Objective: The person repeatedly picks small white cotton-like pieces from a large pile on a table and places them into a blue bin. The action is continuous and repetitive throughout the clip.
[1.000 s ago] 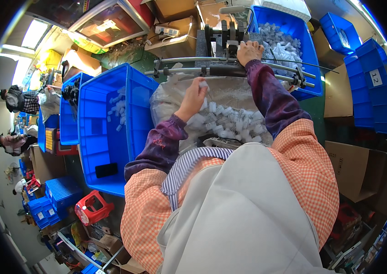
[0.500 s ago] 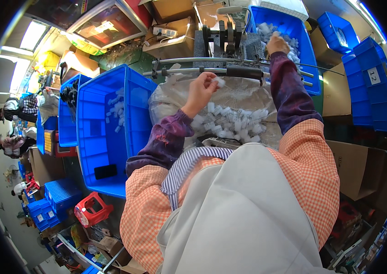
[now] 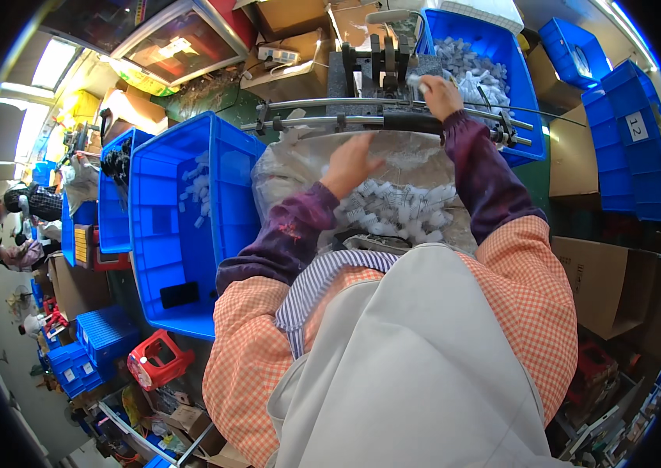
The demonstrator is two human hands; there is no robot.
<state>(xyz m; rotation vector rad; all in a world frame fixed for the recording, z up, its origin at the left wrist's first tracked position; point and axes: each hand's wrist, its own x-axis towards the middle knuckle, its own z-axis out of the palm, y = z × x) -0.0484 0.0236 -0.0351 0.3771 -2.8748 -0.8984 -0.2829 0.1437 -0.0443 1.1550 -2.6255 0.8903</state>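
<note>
My right hand (image 3: 443,97) is closed at the fingertips on a small whitish plastic piece (image 3: 423,84), close to the dark metal machine (image 3: 389,66) with its horizontal rods. Slightly smeared by motion, my left hand (image 3: 350,167) is above the clear plastic sheet (image 3: 279,168), thumb apart from the fingers and nothing visible in it. Beneath and beside it lies a pile of translucent white plastic pieces (image 3: 404,207), some with dark line markings. More such pieces (image 3: 474,66) fill the blue bin (image 3: 528,93) behind my right hand.
At my left stands a large blue bin (image 3: 160,269) with several white pieces and a black phone-like slab (image 3: 180,294). Stacked blue crates (image 3: 634,148) and cardboard boxes (image 3: 607,292) are at the right. A red stool (image 3: 160,360) stands lower left; other people (image 3: 30,199) are far left.
My right hand has come from the far bin leftward to the machine, now with a piece in its fingers. The left hand has dropped slightly toward me; the piece it pinched no longer shows.
</note>
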